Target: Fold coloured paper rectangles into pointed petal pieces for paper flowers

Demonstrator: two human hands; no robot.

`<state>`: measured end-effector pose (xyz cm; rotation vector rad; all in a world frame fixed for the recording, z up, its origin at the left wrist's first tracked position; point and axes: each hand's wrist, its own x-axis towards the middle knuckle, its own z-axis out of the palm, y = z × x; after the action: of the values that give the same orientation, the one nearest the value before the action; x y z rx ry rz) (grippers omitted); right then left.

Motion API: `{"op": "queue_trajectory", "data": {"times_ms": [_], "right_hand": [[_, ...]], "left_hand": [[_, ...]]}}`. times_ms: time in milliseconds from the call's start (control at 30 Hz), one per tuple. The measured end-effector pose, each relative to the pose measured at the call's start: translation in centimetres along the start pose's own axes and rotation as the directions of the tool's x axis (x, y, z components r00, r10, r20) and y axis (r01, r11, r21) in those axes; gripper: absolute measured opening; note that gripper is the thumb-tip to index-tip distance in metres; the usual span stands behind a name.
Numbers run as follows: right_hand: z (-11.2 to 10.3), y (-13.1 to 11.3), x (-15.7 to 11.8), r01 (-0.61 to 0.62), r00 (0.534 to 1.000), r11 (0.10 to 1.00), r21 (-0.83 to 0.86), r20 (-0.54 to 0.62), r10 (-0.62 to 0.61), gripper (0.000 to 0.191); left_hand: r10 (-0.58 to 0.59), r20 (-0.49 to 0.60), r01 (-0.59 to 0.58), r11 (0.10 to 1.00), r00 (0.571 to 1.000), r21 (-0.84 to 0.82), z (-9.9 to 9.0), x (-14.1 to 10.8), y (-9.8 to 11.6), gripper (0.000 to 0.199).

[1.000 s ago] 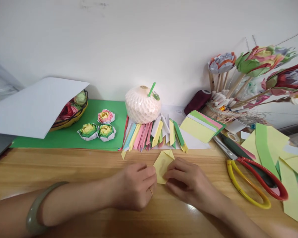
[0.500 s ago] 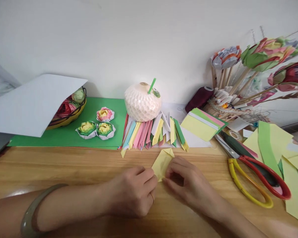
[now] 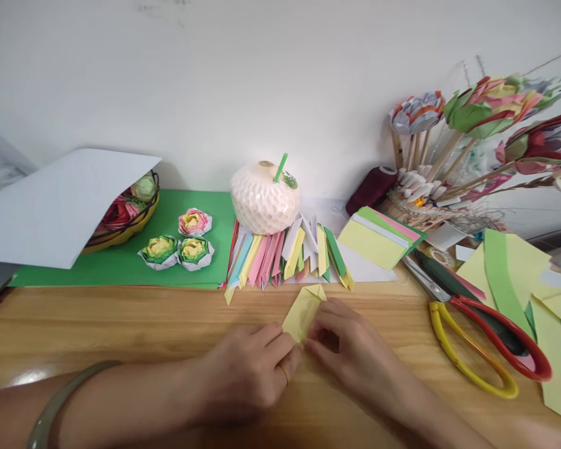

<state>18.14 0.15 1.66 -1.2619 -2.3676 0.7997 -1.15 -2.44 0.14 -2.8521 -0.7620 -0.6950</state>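
A small piece of yellow paper (image 3: 301,313) lies tilted on the wooden table (image 3: 135,327), its far corners folded in. My left hand (image 3: 257,368) is closed, its fingertips on the paper's lower left edge. On the paper's right edge, the fingers of my right hand (image 3: 355,349) are curled in a pinch. Both hands cover the lower part of the sheet. Just beyond it sits a row of folded paper strips (image 3: 273,259) in pink, yellow, blue, white and green, in front of a white textured round ornament (image 3: 265,199) with a green straw.
Scissors (image 3: 477,330) with red and yellow handles lie right, beside loose yellow and green sheets (image 3: 556,355). A stack of coloured paper (image 3: 378,240), dark thread spool (image 3: 373,189) and paper flowers (image 3: 486,109) stand behind. Left are three paper lotuses (image 3: 195,251) and a basket (image 3: 116,239) under white paper (image 3: 70,193).
The view has shifted a little, so the background sits slightly lower and to the left. My left fingers have slid toward the paper's lower corner, nearer the right hand.
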Motion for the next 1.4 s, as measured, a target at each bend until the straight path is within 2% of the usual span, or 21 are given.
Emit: {"op": "queue_trajectory", "data": {"times_ms": [367, 567, 667, 767, 833, 900, 967, 1067, 1100, 1167, 1200, 1267, 1333, 1400], "right_hand": [[-0.1, -0.2, 0.1, -0.030, 0.999, 1.000, -0.002, 0.034, 0.030, 0.022], [0.0, 0.8, -0.3, -0.029, 0.999, 0.999, 0.027, 0.039, 0.028, 0.017], [-0.8, 1.7, -0.5, 0.104, 0.989, 0.993, 0.049, 0.099, -0.108, 0.013], [-1.9, 2.1, -0.5, 0.295, 0.939, 0.955, -0.034, 0.196, -0.284, 0.021], [-2.5, 1.7, -0.5, 0.367, 0.914, 0.925, -0.102, 0.228, -0.337, 0.024], [-2.6, 0.9, -0.5, 0.386, 0.902, 0.915, -0.120, 0.256, -0.347, 0.024], [-2.5, 0.1, -0.6, 0.362, 0.901, 0.927, -0.100, 0.290, -0.321, 0.019], [-2.0, -0.3, -0.7, 0.306, 0.910, 0.952, -0.027, 0.301, -0.284, 0.019], [-1.8, -0.1, -0.7, 0.289, 0.921, 0.957, 0.006, 0.271, -0.280, 0.018], [-1.3, 0.6, -0.6, 0.221, 0.964, 0.973, 0.066, 0.133, -0.228, 0.013], [-1.0, 1.1, -0.5, 0.150, 0.988, 0.985, 0.086, 0.024, -0.153, 0.019], [-0.5, 1.7, -0.2, -0.022, 0.989, 0.996, 0.091, -0.143, 0.035, 0.018], [0.0, 1.9, 0.1, -0.111, 0.981, 0.992, 0.054, -0.157, 0.118, 0.012], [0.3, 1.6, 0.4, -0.131, 0.986, 0.991, -0.012, -0.110, 0.129, 0.012]], "left_hand": [[0.043, 0.055, -0.043, 0.999, 0.998, 0.010, 0.0, 0.0, 0.0, 0.014], [0.038, 0.098, -0.040, 0.999, 0.994, 0.016, -0.1, -0.1, 0.3, 0.009], [0.055, 0.126, -0.055, 0.998, 0.991, -0.001, -0.4, 0.0, 0.1, 0.010], [0.068, 0.141, -0.069, 0.998, 0.988, 0.003, -0.4, 0.1, -0.8, 0.009], [0.059, 0.135, -0.065, 0.997, 0.989, 0.037, -0.3, 0.1, -1.5, 0.010], [0.021, 0.110, -0.029, 0.997, 0.994, 0.075, 0.0, 0.2, -2.0, 0.012], [-0.031, 0.087, 0.025, 0.997, 0.996, 0.073, 0.2, 0.3, -2.2, 0.012], [-0.118, 0.109, 0.117, 0.993, 0.987, 0.016, 0.4, 0.3, -2.1, 0.013], [-0.134, 0.123, 0.136, 0.991, 0.983, -0.002, 0.4, 0.4, -2.0, 0.014], [-0.136, 0.142, 0.140, 0.990, 0.981, -0.024, 0.2, 0.4, -1.9, 0.016], [-0.129, 0.139, 0.134, 0.991, 0.982, -0.027, 0.2, 0.4, -1.9, 0.016], [-0.118, 0.119, 0.122, 0.992, 0.986, -0.021, 0.1, 0.5, -1.8, 0.017], [-0.126, 0.078, 0.128, 0.992, 0.989, -0.014, 0.2, 0.6, -1.8, 0.017], [-0.153, 0.026, 0.153, 0.988, 0.988, -0.001, 0.5, 0.8, -1.8, 0.017]]}}
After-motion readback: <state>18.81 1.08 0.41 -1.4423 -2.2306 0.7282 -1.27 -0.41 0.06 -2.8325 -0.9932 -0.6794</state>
